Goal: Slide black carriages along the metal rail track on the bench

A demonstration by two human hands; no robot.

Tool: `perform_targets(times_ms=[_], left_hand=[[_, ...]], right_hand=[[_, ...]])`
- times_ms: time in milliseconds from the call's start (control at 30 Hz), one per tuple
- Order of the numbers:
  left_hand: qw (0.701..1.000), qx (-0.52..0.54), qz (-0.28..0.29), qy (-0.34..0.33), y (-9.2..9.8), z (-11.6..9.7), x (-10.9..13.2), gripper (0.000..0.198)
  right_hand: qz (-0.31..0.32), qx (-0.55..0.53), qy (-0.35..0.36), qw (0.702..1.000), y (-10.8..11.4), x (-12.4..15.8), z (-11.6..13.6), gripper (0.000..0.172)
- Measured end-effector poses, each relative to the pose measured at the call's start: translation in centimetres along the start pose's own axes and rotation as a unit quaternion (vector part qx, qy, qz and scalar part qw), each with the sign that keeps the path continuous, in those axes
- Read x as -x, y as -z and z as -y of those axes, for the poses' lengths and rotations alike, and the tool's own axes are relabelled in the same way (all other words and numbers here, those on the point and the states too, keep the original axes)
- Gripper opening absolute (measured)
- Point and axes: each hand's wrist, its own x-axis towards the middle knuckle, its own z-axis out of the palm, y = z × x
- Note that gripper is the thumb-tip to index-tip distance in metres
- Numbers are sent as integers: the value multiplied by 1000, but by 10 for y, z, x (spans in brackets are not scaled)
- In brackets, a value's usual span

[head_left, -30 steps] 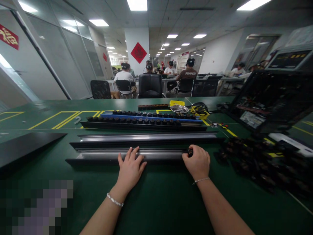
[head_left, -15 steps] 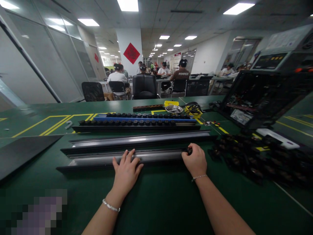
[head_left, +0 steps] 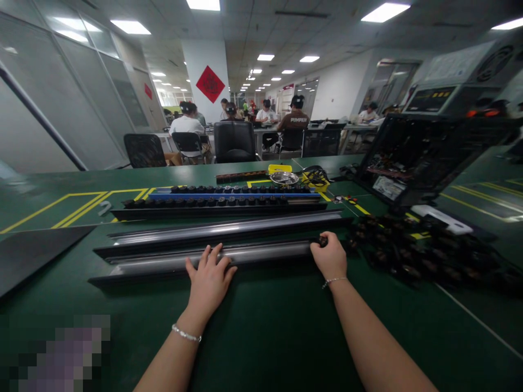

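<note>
My left hand [head_left: 210, 280] lies with spread fingers on the nearest long dark metal rail [head_left: 163, 264], pressing on its trough. At the rail's right end, my right hand [head_left: 332, 256] is closed, thumb and fingers pinching a small black part [head_left: 323, 240]. The fingers cover most of that part, so whether it sits inside the rail cannot be seen. Just behind lies a second, similar rail [head_left: 229, 227], its shiny trough bare. Right of my right hand spreads a blurred heap of black parts [head_left: 392, 245].
Farther back, a blue rail [head_left: 163, 196] and a black rail [head_left: 122, 213] carry rows of black parts. Behind them are a metal dish [head_left: 284, 178] and a yellow tray [head_left: 280, 169]. An open computer case [head_left: 388, 185] stands right; a dark board [head_left: 36, 256] lies left. Several people sit beyond.
My right hand has shifted a little to the right along the near rail, still pinching the black part. My left hand stays on the rail. The whole view has turned slightly right.
</note>
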Motion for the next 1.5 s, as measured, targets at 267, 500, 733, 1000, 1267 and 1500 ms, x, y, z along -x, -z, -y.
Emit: perform_targets(times_ms=[267,500,733,1000,1267,1500], left_hand=[[1000,-1,4,-4,-2,2,-1,25],[1000,12,-6,-5,-2,2,-1,23],[1000,20,-4,10,-2,0,-7,23],[1000,21,-16,-2,-6,5,-18,24],[999,43,-12,26,-12,4,-37,25],[994,67,-56,69,5,18,-84,37]], right_hand=[[-4,5,-3,1000,4,-6,-7,35],[-19,61,-56,996,23,-22,-38,37],[3,189,1,982,27,-21,-37,40],[-85,246,33,965,27,-13,-26,37],[11,198,149,969,12,-58,26,31],[110,226,217,943,-22,-116,68,38]])
